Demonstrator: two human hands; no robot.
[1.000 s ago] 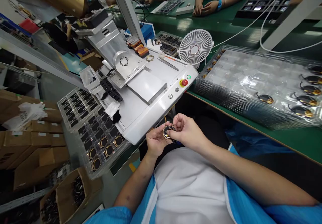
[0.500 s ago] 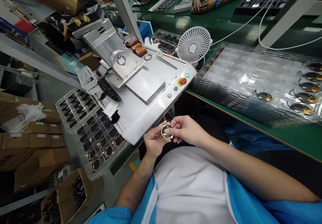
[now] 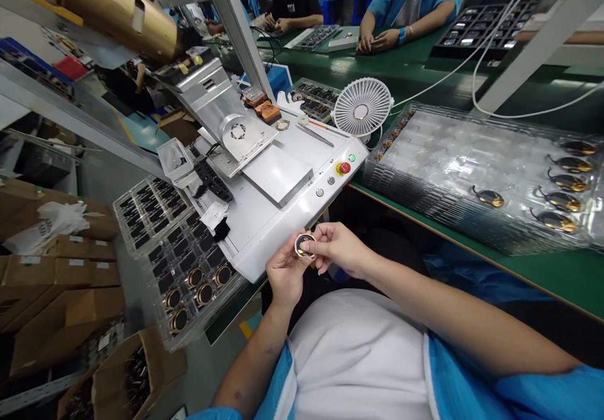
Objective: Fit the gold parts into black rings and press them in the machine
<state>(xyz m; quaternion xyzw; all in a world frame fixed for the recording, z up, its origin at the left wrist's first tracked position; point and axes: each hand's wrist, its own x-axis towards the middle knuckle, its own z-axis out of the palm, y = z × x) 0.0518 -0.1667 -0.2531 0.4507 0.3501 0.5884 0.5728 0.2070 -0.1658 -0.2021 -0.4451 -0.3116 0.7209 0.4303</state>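
Observation:
Close to my body, in front of the white machine [image 3: 278, 231], a round watch case [image 3: 304, 244] with a gold-coloured rim and a dark inside is held up. My left hand [image 3: 287, 275] has its fingers wrapped round the case from the left and below. From the right, my right hand [image 3: 337, 249] touches it, the thumb pressed on its dark face and the other fingers curled at its edge. Part of the case is hidden under that thumb.
A clear tray [image 3: 160, 338] with gold-rimmed round cases lies left of the machine. Stacked clear trays [image 3: 438, 149] with round dark parts stand on the green table at the right. A white fan [image 3: 362, 107] is behind the machine. Across the table, people's hands show.
The view has shifted, so the machine and table appear lower in the picture. The watch case sits slightly further left and higher, still between both hands, with the right thumb on it.

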